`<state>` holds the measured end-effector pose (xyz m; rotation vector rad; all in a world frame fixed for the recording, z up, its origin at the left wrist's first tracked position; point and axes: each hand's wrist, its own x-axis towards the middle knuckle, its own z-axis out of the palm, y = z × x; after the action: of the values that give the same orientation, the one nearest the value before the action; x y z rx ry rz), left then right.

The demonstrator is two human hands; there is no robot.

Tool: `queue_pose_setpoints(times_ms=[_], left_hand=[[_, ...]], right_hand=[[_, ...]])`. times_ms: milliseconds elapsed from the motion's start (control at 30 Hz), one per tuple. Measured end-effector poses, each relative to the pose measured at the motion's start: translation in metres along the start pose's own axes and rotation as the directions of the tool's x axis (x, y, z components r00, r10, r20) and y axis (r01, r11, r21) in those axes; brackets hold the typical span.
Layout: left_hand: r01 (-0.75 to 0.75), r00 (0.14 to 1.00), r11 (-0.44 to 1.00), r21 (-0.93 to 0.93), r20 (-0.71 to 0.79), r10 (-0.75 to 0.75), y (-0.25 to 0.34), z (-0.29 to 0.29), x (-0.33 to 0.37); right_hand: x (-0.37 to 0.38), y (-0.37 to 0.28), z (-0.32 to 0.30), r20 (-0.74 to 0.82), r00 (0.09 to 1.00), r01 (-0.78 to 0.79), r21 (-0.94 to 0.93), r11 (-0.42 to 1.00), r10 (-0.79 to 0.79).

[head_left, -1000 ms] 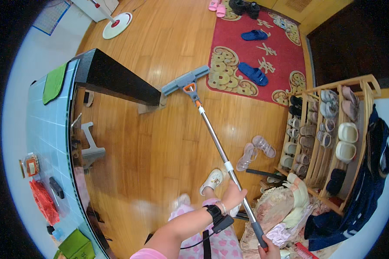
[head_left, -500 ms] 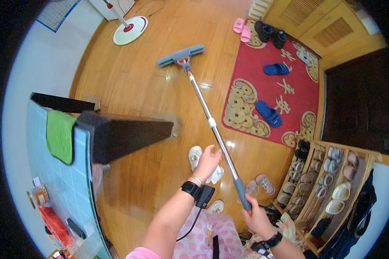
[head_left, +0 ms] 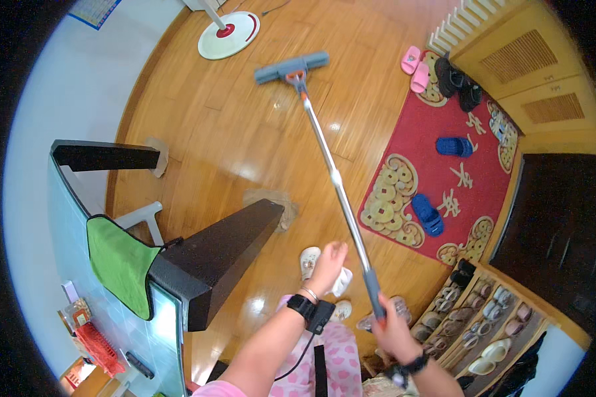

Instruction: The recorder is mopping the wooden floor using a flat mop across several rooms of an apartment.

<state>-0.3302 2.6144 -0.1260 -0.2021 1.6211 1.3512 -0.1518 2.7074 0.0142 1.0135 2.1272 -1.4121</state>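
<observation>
our mop (head_left: 336,177) slants up from the lower middle: a slim silver pole with a pale collar partway, a dark grey grip at the near end, and a wide, flat grey head (head_left: 291,67) joined by an orange-trimmed bracket. our right hand (head_left: 392,334) is clamped round the grip, its outline blurred. our left hand (head_left: 327,266) sits just beside the pole, a small gap between them; its fingers look bent, but how far apart they are we cannot tell.

under the head we see glossy wooden floorboards (head_left: 205,126). a red mat (head_left: 427,122) with gold patterns lies to the right, bearing blue slippers (head_left: 428,215), with black shoes (head_left: 449,77) at its far end. a blue-topped table (head_left: 155,343) stands to the left, a green cloth (head_left: 122,264) over its edge.

a broad stretch of boards runs between the near dark table leg (head_left: 235,245) and the mat, and our pole crosses it touching neither. beyond the head is a round white base (head_left: 213,45); a wooden shoe rack (head_left: 536,299) bounds our lower right.
</observation>
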Motion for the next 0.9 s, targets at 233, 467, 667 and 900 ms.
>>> queue_pose_setpoints(times_ms=[233,467,667,900], left_hand=[[0.459,0.817,0.851,-0.254,0.497,-0.292,-0.034,0.102,-0.081],[0.576,0.804,0.743,-0.341,0.398,-0.441,0.023,0.162,-0.033],[0.094,0.993,0.883,-0.459,-0.023,-0.117,0.112,0.075,0.114],[-0.136,0.900,0.801,-0.583,-0.411,-0.146,0.152,-0.051,0.134]], right_hand=[[-0.226,0.029,-0.118,0.206,0.865,-0.407,-0.246,0.880,0.458],[-0.143,0.008,-0.241,0.239,0.745,-0.394,-0.596,0.700,0.623],[0.087,-0.060,-0.251,0.385,0.915,0.069,-0.455,0.888,0.126],[0.322,-0.163,-0.132,0.466,0.863,0.347,-0.268,0.899,-0.194]])
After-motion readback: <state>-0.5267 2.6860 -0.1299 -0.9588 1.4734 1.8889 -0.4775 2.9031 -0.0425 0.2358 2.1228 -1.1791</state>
